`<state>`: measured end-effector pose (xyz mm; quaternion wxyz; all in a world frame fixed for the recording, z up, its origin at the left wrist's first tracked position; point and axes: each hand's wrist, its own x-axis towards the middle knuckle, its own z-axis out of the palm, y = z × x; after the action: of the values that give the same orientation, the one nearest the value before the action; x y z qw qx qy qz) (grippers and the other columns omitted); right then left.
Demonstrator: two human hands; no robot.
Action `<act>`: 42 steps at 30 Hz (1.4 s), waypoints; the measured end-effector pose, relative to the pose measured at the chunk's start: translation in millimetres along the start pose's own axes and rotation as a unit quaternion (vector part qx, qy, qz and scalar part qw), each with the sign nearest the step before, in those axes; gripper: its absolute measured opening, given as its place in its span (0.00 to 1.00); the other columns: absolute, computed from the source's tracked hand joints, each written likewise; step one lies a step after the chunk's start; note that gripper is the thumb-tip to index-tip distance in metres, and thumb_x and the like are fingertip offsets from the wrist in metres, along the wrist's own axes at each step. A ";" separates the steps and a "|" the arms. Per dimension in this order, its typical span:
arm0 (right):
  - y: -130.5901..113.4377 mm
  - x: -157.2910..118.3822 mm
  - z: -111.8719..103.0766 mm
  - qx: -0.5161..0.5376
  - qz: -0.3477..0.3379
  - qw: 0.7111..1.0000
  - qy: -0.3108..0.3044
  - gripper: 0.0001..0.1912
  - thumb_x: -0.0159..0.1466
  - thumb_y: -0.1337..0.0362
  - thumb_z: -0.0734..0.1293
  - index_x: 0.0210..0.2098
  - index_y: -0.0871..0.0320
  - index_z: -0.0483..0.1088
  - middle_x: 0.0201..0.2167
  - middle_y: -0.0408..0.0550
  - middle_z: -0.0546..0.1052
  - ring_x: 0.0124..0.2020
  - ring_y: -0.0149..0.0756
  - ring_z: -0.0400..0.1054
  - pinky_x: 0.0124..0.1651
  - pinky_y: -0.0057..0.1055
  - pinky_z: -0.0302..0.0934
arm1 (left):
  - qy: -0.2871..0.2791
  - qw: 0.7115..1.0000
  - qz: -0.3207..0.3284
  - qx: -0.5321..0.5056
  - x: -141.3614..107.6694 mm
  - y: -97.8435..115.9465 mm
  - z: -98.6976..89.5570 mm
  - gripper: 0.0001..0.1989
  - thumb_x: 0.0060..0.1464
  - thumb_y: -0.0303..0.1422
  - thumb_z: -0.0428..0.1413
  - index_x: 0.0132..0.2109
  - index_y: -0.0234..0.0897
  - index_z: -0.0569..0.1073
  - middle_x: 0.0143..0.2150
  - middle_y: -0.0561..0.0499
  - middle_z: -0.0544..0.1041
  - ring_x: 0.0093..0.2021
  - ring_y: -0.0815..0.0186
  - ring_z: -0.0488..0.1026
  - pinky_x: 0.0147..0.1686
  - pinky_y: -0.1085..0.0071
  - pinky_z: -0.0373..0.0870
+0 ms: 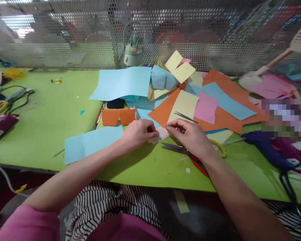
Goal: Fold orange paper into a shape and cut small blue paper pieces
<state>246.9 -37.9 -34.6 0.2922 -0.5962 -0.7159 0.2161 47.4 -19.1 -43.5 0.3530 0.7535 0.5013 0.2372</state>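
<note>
Near the middle of the table a small pale pink paper piece [165, 133] lies between my hands. My left hand [138, 133] is closed, thumb and fingertips pinched at the paper's left end, where a tiny bit of blue shows. My right hand [192, 135] pinches the paper's upper right corner between thumb and forefinger. Scissors [176, 148] with red and yellow handles lie partly under my right wrist, blades apart. Just beyond that hand, black tweezers [185, 117] rest on cream paper. A notched orange paper piece [110, 117] stands behind my left hand.
A light blue sheet [90, 143] lies under my left forearm. Coloured papers [223, 100] pile up behind. A blue glue gun [269, 147] lies at right. A green bottle [133, 52] stands by the perforated metal screen [90, 36]. A dark phone [115, 103] sits under a blue sheet.
</note>
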 end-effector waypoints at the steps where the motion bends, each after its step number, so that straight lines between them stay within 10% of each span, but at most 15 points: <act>1: 0.3 0.0 0.3 0.000 -0.008 1.000 0.003 0.10 0.62 0.56 0.65 0.32 0.55 0.74 0.24 0.43 0.76 0.24 0.33 0.64 0.29 0.31 0.57 | 0.001 1.000 -0.001 -0.002 0.5 -1.0 0.8 0.09 0.53 0.37 0.62 0.30 0.37 0.76 0.28 0.52 0.78 0.28 0.68 0.68 0.28 0.71 0.57; 10: 4.3 -2.4 3.7 -0.030 -0.056 0.998 0.006 0.11 0.64 0.56 0.64 0.32 0.54 0.74 0.30 0.46 0.79 0.26 0.35 0.66 0.31 0.33 0.59 | 0.046 0.996 0.033 0.063 -11.6 12.9 -31.2 0.06 0.56 0.29 0.57 0.35 0.39 0.79 0.33 0.52 0.81 0.32 0.68 0.73 0.33 0.73 0.62; 18: -13.7 -22.1 7.4 -0.118 -0.231 0.965 0.030 0.16 0.69 0.54 0.60 0.42 0.55 0.76 0.40 0.53 0.81 0.44 0.48 0.74 0.46 0.44 0.65 | 0.244 0.931 -0.142 0.232 -125.0 -36.3 -120.1 0.15 0.61 0.43 0.52 0.45 0.41 0.78 0.43 0.47 0.80 0.33 0.64 0.75 0.38 0.67 0.70; 23: -53.8 -39.2 52.5 -0.164 -0.374 0.911 -0.056 0.22 0.71 0.54 0.58 0.53 0.61 0.73 0.52 0.57 0.79 0.52 0.50 0.72 0.53 0.49 0.66 | 0.234 0.911 -0.197 0.278 -155.1 -85.8 -113.9 0.24 0.64 0.45 0.48 0.58 0.35 0.70 0.56 0.38 0.76 0.51 0.51 0.74 0.53 0.55 0.69; 29: -72.5 -30.4 89.6 -0.221 -0.350 0.899 -0.146 0.34 0.69 0.43 0.55 0.61 0.60 0.68 0.63 0.57 0.70 0.63 0.55 0.63 0.60 0.56 0.60 | 0.197 0.931 -0.166 0.259 -155.1 -97.8 -108.7 0.25 0.65 0.45 0.48 0.61 0.34 0.67 0.55 0.39 0.77 0.55 0.50 0.73 0.55 0.54 0.68; 35: -69.8 -4.6 62.1 -0.201 -0.295 0.926 -0.124 0.27 0.72 0.49 0.54 0.55 0.61 0.72 0.53 0.58 0.78 0.54 0.50 0.71 0.55 0.50 0.65 | 0.173 0.947 -0.100 0.251 -147.4 -99.6 -106.7 0.20 0.64 0.41 0.51 0.57 0.34 0.71 0.55 0.40 0.77 0.55 0.52 0.74 0.56 0.53 0.69; 42: -18.8 25.2 -32.3 -0.280 -0.071 0.957 0.035 0.12 0.65 0.56 0.61 0.33 0.53 0.74 0.34 0.51 0.80 0.36 0.46 0.73 0.34 0.38 0.62 | 0.141 0.966 0.015 0.215 -135.6 -68.9 -94.2 0.18 0.66 0.43 0.50 0.56 0.39 0.72 0.53 0.45 0.79 0.52 0.55 0.76 0.52 0.54 0.74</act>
<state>252.1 -18.2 5.5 0.1528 -0.6088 -0.7776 -0.0353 -112.3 -99.5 -36.9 0.1048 0.7784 0.5735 0.2327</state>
